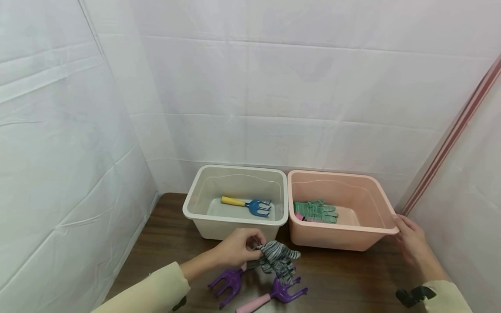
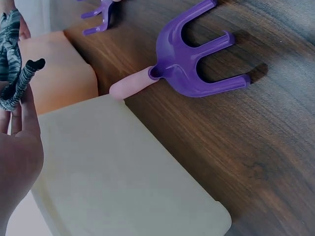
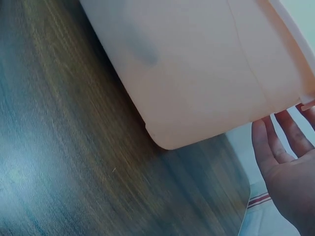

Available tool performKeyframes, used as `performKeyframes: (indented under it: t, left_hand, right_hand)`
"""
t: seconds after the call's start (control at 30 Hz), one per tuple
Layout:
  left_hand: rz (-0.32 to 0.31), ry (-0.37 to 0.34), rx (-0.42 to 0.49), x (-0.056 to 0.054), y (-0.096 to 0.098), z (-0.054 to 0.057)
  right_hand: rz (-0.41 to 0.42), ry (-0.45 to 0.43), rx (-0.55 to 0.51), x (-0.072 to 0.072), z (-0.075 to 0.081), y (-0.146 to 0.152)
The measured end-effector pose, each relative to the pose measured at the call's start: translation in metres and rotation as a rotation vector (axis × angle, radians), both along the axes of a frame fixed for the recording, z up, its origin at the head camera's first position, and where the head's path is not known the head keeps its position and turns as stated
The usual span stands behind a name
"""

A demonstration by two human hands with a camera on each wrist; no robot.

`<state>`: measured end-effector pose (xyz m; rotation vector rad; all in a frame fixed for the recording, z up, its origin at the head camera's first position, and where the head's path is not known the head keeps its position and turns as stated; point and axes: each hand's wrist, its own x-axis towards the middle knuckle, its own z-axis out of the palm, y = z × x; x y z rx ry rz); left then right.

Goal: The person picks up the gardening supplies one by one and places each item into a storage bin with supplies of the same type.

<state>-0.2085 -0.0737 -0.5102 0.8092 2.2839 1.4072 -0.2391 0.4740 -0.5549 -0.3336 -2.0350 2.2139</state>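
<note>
My left hand [image 1: 238, 248] pinches a black-and-white striped knit glove [image 1: 278, 261] by one end. The glove hangs bunched in front of the two bins, above a purple hand fork with a pink handle [image 1: 285, 292]. A second purple hand fork [image 1: 232, 283] lies on the table below my left hand. At the far right, my right hand [image 1: 412, 243] grips the rim of the pink bin [image 1: 332, 239] at its front right corner. In the right wrist view, its fingers [image 3: 290, 135] reach under that rim. A green striped glove [image 1: 318, 211] lies inside the pink bin.
Left of the pink bin, rims nearly together, stands an off-white bin [image 1: 215, 228]. It contains a blue hand fork with a yellow handle [image 1: 258, 207]. A small pink piece [image 1: 300, 217] shows beside the green glove. White sheeting [image 1: 274, 87] encloses the wooden table [image 1: 156, 243] behind and at both sides.
</note>
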Motion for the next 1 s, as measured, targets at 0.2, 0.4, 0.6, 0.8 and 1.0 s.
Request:
performKeyframes:
  t: [0.2,0.4,0.6,0.8,1.0]
  left_hand:
    - [0.017,0.075,-0.008,-0.006,0.002,0.004]
    - [0.022,0.124,-0.013,-0.009,0.007,0.007]
    - [0.007,0.144,-0.009,-0.011,0.014,0.011]
    - [0.001,0.165,0.024,-0.013,0.022,0.020]
    - [-0.017,0.178,0.037,-0.016,0.029,0.028]
  right_hand:
    - [-0.008,-0.037,0.016,-0.002,0.005,-0.003]
    - [0.034,-0.089,0.099,-0.002,0.010,-0.001]
    - [0.204,0.000,-0.003,0.004,0.009,0.014]
    - [0.275,0.027,-0.082,0.007,0.006,0.020]
    - [0.211,0.051,-0.053,0.010,0.001,0.016]
